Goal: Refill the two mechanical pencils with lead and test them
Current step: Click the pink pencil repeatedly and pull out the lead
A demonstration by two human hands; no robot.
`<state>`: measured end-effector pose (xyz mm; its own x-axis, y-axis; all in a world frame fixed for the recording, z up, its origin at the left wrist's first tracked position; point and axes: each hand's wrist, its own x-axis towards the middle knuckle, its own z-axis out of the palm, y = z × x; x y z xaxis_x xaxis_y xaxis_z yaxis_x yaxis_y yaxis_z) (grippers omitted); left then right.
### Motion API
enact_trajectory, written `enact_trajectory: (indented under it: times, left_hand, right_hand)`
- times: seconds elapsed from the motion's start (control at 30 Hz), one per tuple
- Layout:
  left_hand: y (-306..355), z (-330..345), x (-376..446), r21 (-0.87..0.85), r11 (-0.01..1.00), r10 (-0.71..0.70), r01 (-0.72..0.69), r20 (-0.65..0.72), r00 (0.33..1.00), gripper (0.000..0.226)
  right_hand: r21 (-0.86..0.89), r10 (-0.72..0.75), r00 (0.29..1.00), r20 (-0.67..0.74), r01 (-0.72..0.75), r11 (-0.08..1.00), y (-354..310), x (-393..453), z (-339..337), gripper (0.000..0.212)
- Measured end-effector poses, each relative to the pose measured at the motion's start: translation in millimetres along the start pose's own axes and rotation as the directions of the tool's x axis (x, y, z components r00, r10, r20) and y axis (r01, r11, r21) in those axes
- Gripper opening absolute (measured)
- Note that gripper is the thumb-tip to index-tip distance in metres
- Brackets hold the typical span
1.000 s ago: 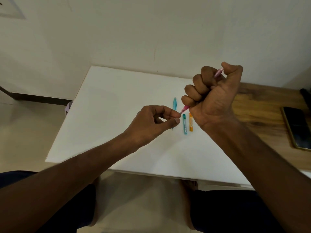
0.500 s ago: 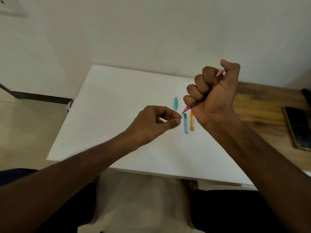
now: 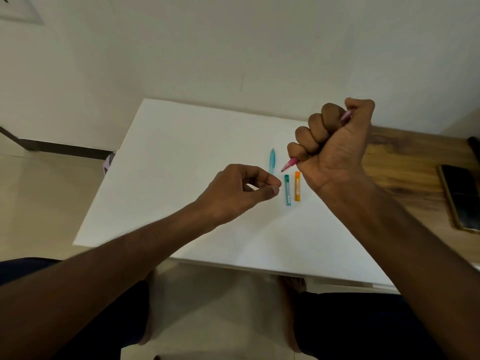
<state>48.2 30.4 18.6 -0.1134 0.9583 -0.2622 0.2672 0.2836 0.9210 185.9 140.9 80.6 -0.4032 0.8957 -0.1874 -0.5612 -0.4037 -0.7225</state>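
Observation:
My right hand (image 3: 335, 149) is a fist around the pink mechanical pencil (image 3: 290, 163), thumb on its top end, tip pointing down-left. My left hand (image 3: 241, 190) hovers just left of that tip with thumb and forefinger pinched together; whether a lead sits between them is too fine to see. A blue mechanical pencil (image 3: 272, 161) lies on the white sheet (image 3: 181, 157) behind my left hand. A teal lead case (image 3: 287, 189) and an orange lead case (image 3: 297, 185) lie side by side below the pink tip.
The white sheet covers the left part of a wooden table (image 3: 415, 162). A dark phone (image 3: 461, 197) lies at the table's right edge. A wall runs close behind the table. My knees and the tiled floor show below the front edge.
My left hand's pinch has drifted slightly down and away from the pink pencil's tip, which now shows free. The right fist has barely moved.

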Motion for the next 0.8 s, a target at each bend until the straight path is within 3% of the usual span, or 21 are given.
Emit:
enact_trajectory:
  times: [0.53,0.8]
  left_hand:
    - [-0.8,-1.1,-1.0,-0.055,0.993,0.098,-0.104,-0.099,0.99,0.009]
    - [-1.7,-1.0,-0.4,-0.089,0.982,0.155,-0.168,-0.139,0.978,0.009]
  right_hand:
    - [0.059,-0.029,0.998,-0.06,0.032,0.998,-1.8,-0.5,-1.8,0.048]
    - [0.152,0.011,0.995,0.095,-0.025,0.988,3.3,-1.7,-4.6,0.058]
